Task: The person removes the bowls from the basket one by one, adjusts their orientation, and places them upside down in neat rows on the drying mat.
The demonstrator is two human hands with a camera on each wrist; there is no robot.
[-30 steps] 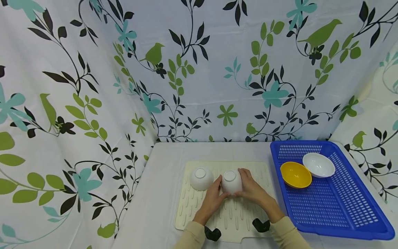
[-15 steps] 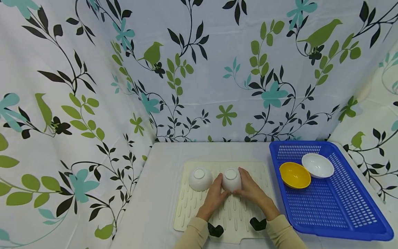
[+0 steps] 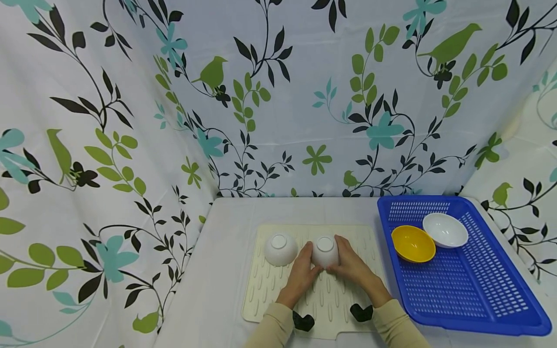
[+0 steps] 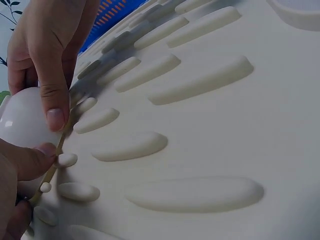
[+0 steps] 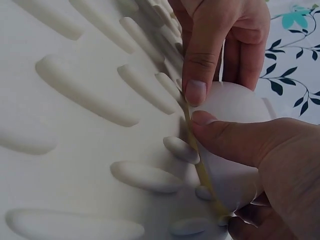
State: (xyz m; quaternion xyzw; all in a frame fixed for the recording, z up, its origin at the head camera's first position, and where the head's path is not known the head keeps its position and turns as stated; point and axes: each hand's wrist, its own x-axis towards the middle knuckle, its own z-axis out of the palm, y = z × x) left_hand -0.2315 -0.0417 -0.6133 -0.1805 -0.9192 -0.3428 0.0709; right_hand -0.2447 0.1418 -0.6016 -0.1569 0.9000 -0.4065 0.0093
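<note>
An upturned white bowl sits rim down on a cream draining mat with raised ridges. My left hand holds its left side, and my right hand grips it from the right. Both thumbs are near each other at the front rim; in the right wrist view, the right thumb presses the bowl just above its rim. The far fingers are partly hidden behind the bowl. Left of my left hand, a second upturned white bowl stands on the same mat.
A blue slotted basket stands on the right side of the white table. Inside it, a yellow bowl and a white bowl lie side by side at the back. A patterned curtain hangs behind and beside the table.
Both hands have shifted the bowl slightly right on the mat, widening the gap to the second bowl. During the last half second, hands and bowl stay almost still.
</note>
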